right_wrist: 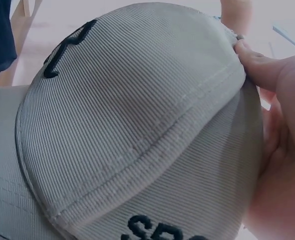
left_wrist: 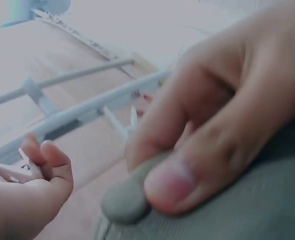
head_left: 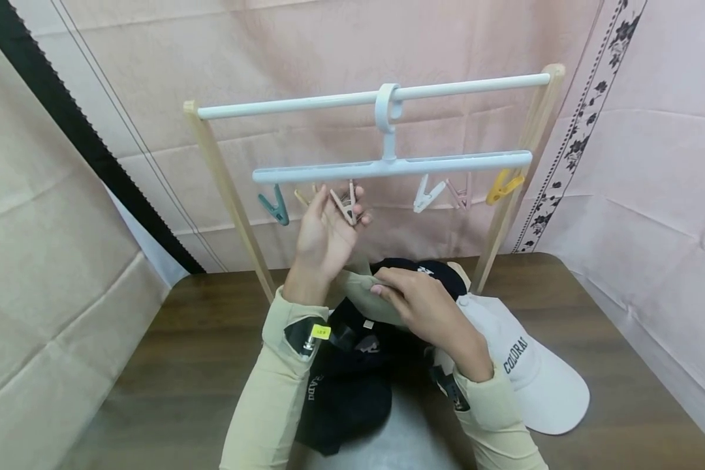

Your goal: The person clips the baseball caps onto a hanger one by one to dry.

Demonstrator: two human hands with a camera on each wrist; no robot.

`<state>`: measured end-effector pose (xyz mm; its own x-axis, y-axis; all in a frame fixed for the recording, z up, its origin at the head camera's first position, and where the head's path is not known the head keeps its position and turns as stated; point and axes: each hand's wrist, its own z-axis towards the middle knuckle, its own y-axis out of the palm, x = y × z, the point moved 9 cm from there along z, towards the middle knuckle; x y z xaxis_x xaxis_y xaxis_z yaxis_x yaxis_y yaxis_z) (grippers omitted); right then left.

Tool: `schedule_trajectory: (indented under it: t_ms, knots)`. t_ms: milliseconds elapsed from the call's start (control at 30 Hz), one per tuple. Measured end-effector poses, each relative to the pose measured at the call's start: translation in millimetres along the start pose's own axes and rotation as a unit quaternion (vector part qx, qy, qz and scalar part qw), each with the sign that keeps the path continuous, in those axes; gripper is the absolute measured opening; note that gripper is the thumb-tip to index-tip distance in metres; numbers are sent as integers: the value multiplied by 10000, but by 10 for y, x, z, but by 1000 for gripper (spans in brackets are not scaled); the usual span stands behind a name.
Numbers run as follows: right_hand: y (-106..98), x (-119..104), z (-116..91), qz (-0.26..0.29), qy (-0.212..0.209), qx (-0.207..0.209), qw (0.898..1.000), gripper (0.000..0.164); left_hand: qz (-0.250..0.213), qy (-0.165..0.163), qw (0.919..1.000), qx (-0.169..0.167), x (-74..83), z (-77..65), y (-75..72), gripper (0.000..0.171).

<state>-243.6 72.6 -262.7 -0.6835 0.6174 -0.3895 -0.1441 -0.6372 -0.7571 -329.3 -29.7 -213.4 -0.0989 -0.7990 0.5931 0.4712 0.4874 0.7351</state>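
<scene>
1. Pinching the grey-green cap (right_wrist: 142, 95) beside its top button (left_wrist: 125, 204), with thumb and fingers of the right hand (head_left: 429, 307) closed on the cloth.
2. Curling the fingers of the left hand (head_left: 326, 245) around a pale clip (head_left: 349, 212) under the light-blue hanger (head_left: 329, 172); impossible to tell whether squeezing it apart or merely holding it.
3. Holding the cap below the hanger, above the black caps (head_left: 352, 408) on the counter (head_left: 200, 333); hard to tell whether touching them.
4. Likely light and soft, apt to buckle across the ribbed crown, stiffer along the brim (right_wrist: 5, 165); probably neither slippery nor fragile.
5. Best gripped, by judgement, at a sewn edge or the brim, rather than at a loose panel.
6. Pointing brim-first to the left in the right wrist view, past the dark embroidery (right_wrist: 70, 42); running lengthwise from crown to brim, tilted downward there. Mostly hidden by the right hand and left forearm in the head view.
</scene>
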Motion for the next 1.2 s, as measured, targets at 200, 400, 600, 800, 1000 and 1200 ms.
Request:
schedule_trajectory:
  t_ms: [200,400,600,800,1000,1200]
  knots:
    - [-41,-7,-8,-21,-41,112,9999,12,-124,-207,9997,-48,-91,-103,149,52]
    - [-47,36,-24,56,37,147,9999,10,-473,116,9987,-136,-152,-197,215,44]
    - [-110,65,-25,99,50,338,9994,11,-232,797,9950,-560,-183,-303,292,38]
    - [-156,85,-28,264,115,367,9989,9,797,1423,9827,-882,-225,-375,354,45]
    - [-177,119,-49,424,258,366,9981,7,2147,1811,9540,-1045,-230,-439,387,65]
    - [-215,146,-61,495,296,387,9976,6,2760,2130,9302,-1145,-173,-425,392,62]
